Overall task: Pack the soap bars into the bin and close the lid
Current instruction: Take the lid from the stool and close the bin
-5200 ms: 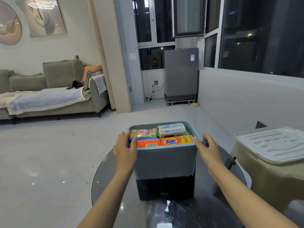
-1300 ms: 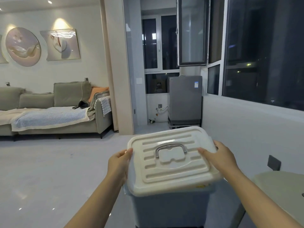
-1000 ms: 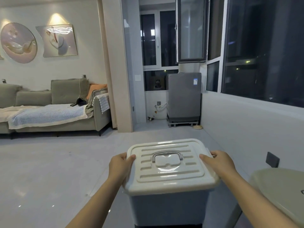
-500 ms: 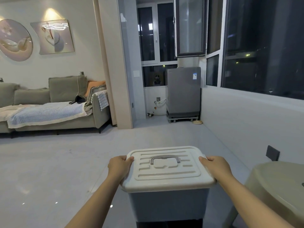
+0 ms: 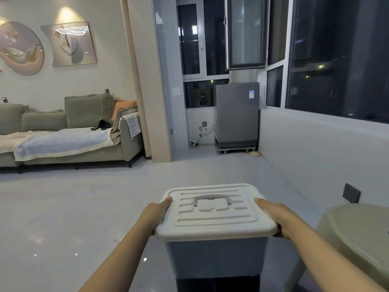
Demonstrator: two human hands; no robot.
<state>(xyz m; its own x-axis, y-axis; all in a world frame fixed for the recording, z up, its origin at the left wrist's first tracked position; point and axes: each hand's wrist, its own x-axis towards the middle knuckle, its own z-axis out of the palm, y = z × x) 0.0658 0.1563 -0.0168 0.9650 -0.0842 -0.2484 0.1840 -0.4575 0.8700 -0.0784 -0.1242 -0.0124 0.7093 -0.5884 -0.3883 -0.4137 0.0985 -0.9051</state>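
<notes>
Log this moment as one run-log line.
lid on bin | left hand, right hand on lid edges | soap hidden

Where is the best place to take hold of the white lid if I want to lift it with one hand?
Take the grey handle at the middle of the lid, coming from straight above. It lies flat in a recess, so fingers must hook under it first. The left hand and right hand press the side edges.

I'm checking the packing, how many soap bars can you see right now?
0. The lid covers the bin, with the left hand and right hand on its sides, so any soap bars inside are hidden.
</notes>
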